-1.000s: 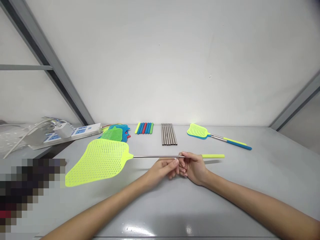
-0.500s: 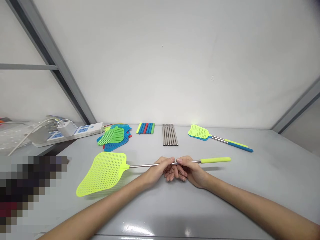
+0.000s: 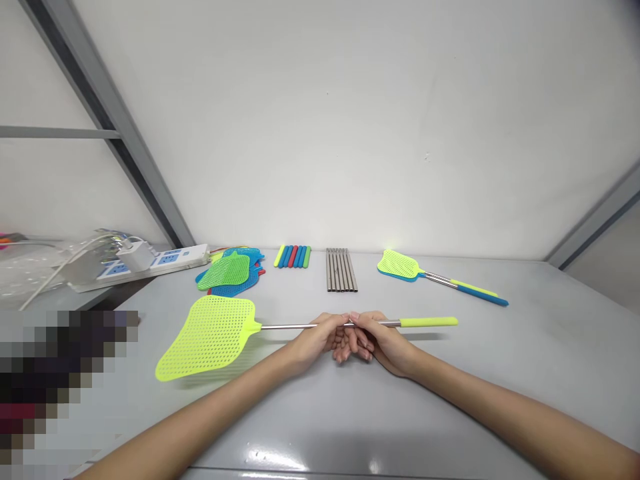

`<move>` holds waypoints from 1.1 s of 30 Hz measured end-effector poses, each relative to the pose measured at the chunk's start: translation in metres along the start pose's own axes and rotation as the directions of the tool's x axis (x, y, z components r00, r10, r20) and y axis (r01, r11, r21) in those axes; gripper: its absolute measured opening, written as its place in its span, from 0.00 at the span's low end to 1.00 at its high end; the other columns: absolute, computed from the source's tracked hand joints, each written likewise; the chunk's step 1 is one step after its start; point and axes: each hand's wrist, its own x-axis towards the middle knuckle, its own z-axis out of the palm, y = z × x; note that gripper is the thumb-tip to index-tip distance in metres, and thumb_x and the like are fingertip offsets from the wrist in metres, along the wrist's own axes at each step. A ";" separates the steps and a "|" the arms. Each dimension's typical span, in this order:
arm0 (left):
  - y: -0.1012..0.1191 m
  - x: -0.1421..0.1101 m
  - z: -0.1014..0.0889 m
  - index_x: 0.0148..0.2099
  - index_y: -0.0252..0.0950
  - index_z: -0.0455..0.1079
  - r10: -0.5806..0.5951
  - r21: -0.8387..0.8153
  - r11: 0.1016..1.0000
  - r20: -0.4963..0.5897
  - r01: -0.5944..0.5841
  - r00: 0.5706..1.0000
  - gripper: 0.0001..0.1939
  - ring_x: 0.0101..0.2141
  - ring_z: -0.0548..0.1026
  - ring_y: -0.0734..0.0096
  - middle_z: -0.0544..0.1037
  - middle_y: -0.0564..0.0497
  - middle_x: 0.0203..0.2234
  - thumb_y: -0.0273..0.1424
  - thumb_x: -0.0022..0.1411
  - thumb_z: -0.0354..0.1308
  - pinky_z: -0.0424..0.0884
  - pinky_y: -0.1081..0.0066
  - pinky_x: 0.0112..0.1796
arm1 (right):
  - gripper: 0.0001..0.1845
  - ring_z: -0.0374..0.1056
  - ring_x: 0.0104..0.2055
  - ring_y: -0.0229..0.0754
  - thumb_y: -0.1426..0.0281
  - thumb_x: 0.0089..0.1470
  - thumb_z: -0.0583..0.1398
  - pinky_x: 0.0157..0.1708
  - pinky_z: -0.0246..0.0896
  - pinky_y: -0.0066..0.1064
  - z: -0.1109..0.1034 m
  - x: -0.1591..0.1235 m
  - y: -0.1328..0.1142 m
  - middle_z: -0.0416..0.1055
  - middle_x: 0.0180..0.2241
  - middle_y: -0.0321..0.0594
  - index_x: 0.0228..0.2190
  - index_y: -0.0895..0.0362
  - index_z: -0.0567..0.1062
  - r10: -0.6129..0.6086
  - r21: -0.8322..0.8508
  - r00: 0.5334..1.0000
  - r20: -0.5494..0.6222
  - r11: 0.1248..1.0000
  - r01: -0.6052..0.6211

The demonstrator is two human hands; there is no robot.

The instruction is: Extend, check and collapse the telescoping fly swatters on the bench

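A yellow-green fly swatter [image 3: 213,337] with a metal rod spans the space before me, its perforated head to the left and its yellow grip [image 3: 429,322] to the right. My left hand [image 3: 325,337] pinches the rod near its middle, thumb on top. Right beside it, my right hand [image 3: 383,340] grips the same rod, the thumbs almost touching. Fingers of both hands curl together beneath the rod and partly hide one another. The swatter is raised slightly, with its shadow on the grey table [image 3: 320,420].
Perforated swatter heads [image 3: 227,272] in green and blue lie piled at the back left. Several coloured grips [image 3: 293,257] and metal rods [image 3: 342,270] lie in rows behind my hands. Two complete swatters [image 3: 440,277] rest at back right. A power strip [image 3: 165,261] sits far left.
The swatter's head has risen a little, and its grip end has shifted slightly left and down. Both hands keep their hold, with the thumbs a bit closer together.
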 end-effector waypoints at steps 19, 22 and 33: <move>0.001 0.001 -0.004 0.18 0.30 0.67 0.000 0.076 0.997 -0.026 0.002 1.000 0.28 0.15 0.62 0.77 0.66 0.51 0.11 0.46 0.58 0.43 0.59 0.75 0.22 | 0.24 0.53 0.12 0.31 0.60 0.51 0.53 0.14 0.43 0.25 0.003 0.001 -0.001 0.55 0.09 0.30 0.10 0.59 0.60 0.022 0.020 0.999 -0.042 1.000 -0.021; 0.002 -0.001 -0.004 0.16 0.30 0.66 -0.024 0.062 0.998 -0.019 0.025 1.000 0.29 0.13 0.61 0.78 0.63 0.52 0.07 0.45 0.59 0.41 0.58 0.75 0.20 | 0.23 0.52 0.11 0.31 0.61 0.51 0.53 0.14 0.42 0.24 0.003 0.001 -0.002 0.51 0.08 0.28 0.11 0.59 0.60 0.042 0.028 0.998 -0.047 0.999 -0.040; 0.003 0.000 -0.006 0.11 0.35 0.53 -0.045 -0.024 0.999 0.014 0.046 0.999 0.26 0.12 0.61 0.77 0.51 0.58 0.04 0.40 0.58 0.44 0.55 0.75 0.19 | 0.22 0.47 0.13 0.29 0.64 0.51 0.53 0.15 0.38 0.24 0.001 0.000 -0.012 0.44 0.11 0.26 0.12 0.57 0.53 0.138 0.056 0.990 0.018 0.989 -0.139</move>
